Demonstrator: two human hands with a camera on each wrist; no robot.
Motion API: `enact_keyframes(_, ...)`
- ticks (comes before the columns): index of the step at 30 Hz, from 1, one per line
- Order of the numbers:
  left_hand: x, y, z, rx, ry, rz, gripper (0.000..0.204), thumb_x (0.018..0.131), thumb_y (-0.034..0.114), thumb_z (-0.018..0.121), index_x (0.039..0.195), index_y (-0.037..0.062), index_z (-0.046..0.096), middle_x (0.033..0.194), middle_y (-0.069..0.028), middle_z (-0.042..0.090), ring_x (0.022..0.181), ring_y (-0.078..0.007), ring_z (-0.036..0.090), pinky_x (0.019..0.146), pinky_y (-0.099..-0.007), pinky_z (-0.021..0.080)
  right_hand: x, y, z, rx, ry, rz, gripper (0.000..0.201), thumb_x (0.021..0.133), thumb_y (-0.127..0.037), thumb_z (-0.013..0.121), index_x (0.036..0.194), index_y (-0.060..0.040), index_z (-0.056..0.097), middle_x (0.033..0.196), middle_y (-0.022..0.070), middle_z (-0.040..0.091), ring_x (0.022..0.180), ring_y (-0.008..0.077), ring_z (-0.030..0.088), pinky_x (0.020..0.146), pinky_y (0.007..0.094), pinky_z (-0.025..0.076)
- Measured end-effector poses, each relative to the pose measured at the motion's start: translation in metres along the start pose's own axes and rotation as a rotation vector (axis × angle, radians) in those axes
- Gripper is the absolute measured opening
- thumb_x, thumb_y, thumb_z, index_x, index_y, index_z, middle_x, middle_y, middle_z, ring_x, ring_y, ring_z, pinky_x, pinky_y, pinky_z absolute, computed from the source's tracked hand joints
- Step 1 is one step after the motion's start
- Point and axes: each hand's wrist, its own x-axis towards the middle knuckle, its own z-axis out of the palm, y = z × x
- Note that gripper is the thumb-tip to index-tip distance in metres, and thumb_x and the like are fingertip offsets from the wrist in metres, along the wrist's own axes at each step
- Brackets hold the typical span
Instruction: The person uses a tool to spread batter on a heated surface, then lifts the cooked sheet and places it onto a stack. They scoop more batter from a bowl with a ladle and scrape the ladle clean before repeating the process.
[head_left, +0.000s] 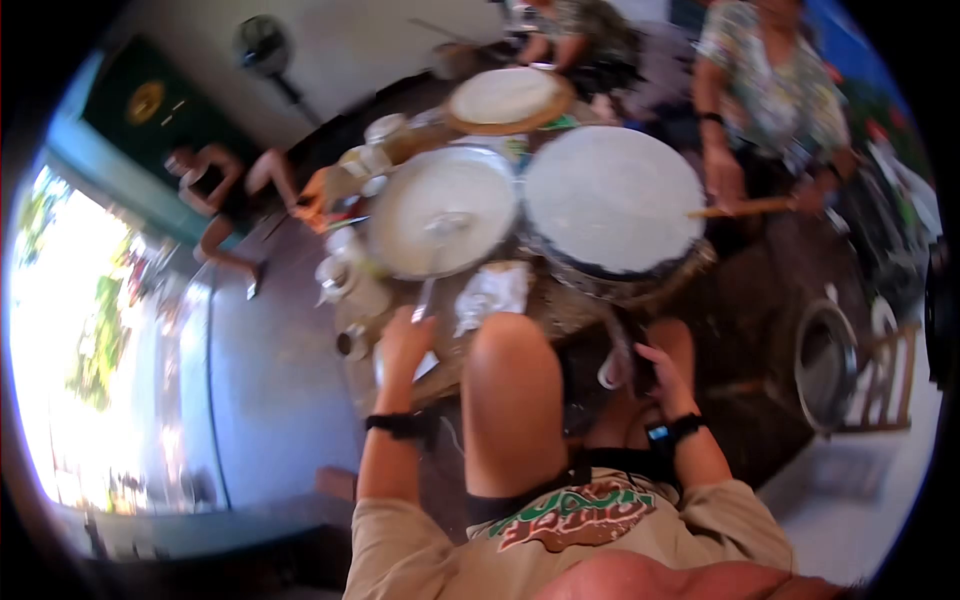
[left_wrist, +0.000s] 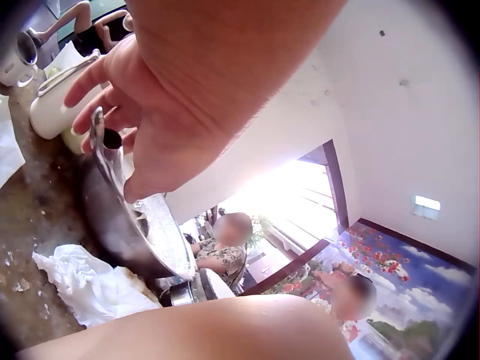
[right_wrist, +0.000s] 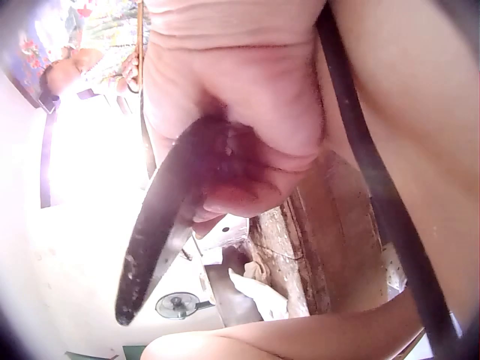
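While the right hand [head_left: 668, 378] is clamped round a dark curved object [right_wrist: 161, 232], the left hand [head_left: 405, 345] is at the handle of a metal ladle [head_left: 428, 293], its fingers apart and loosely bent; contact with the handle cannot be confirmed. The dark object tapers away from the right palm, on the near side of the table [left_wrist: 37, 202], beside the wearer's right knee; its kind cannot be told. Ladle: its handle leans over the near rim of a wide metal basin [left_wrist: 112, 232], the handle end hooked, the far end in white liquid [head_left: 410, 215]. Right of the basin: a larger round white surface [head_left: 615, 200] with a dark rim, set just beside it. Near side, between basin and wearer's left knee: crumpled white material [head_left: 493, 295] on the table. Left edge: several pale containers, among them a white jug [head_left: 362, 290]. Far side: a round tray [head_left: 462, 112] with a white top. Right: a seated person [head_left: 770, 95] holds a thin stick [head_left: 755, 208]. Far right, near: a metal pot [head_left: 826, 365]. Far left: a standing fan [head_left: 263, 47]. Head view blurred; fine detail unreadable.
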Motion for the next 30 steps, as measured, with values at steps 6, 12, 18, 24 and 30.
enact_keyframes(6, 0.005, 0.045, -0.022, -0.047, 0.161, 0.16, 0.048, 0.08, 0.029, 0.063, 0.119, 0.004, 0.052, 0.113, -0.0187, 0.056, 0.11, -0.037, 0.048, 0.092, -0.0463, 0.039, -0.027, -0.03, 0.033, -0.065, -0.065, -0.17, 0.052, 0.074, -0.009, 0.068, 0.12, -0.0001, 0.047, 0.1, 0.0117, 0.06, 0.087, 0.0219, 0.061, 0.072, 0.0328, 0.052)
enact_keyframes(12, -0.025, 0.146, -0.052, -0.478, 0.323, 0.571, 0.04, 0.074, 0.01, 0.069, 0.112, 0.0035, 0.055, 0.109, -0.0146, 0.058, 0.102, -0.0342, 0.052, 0.088, -0.0399, 0.042, -0.026, -0.089, 0.085, -0.695, 0.008, -0.426, 0.054, 0.068, -0.004, 0.07, 0.118, 0.0003, 0.051, 0.107, 0.0068, 0.06, 0.096, 0.0122, 0.056, 0.082, 0.0277, 0.047)
enact_keyframes(18, -0.059, 0.218, -0.049, -0.45, 0.14, 0.866, 0.053, 0.07, 0.013, 0.067, 0.117, 0.0016, 0.048, 0.112, -0.0159, 0.05, 0.108, -0.0328, 0.045, 0.09, -0.0417, 0.037, -0.022, -0.132, 0.128, -1.023, 0.025, -0.533, 0.028, 0.067, 0.004, 0.067, 0.095, 0.0018, 0.061, 0.083, 0.0023, 0.063, 0.078, 0.0094, 0.057, 0.071, 0.0246, 0.047)
enact_keyframes(24, -0.096, 0.254, -0.022, -0.489, 0.223, 0.812, 0.058, 0.07, 0.011, 0.068, 0.123, 0.0044, 0.045, 0.126, -0.0203, 0.04, 0.117, -0.0384, 0.039, 0.102, -0.0475, 0.03, -0.016, -0.126, 0.131, -1.278, 0.179, -0.702, 0.022, 0.069, 0.002, 0.066, 0.09, 0.0029, 0.059, 0.076, 0.0038, 0.059, 0.072, 0.0097, 0.054, 0.067, 0.0256, 0.045)
enact_keyframes(30, -0.098, 0.186, -0.016, -0.432, 0.174, 0.78, 0.054, 0.076, 0.015, 0.064, 0.126, 0.0042, 0.046, 0.13, -0.018, 0.04, 0.122, -0.0363, 0.037, 0.106, -0.0496, 0.027, -0.012, -0.079, 0.038, -0.395, 0.128, -0.574, 0.044, 0.079, 0.001, 0.062, 0.121, -0.0055, 0.053, 0.109, 0.0059, 0.061, 0.095, 0.0196, 0.059, 0.085, 0.0311, 0.047)
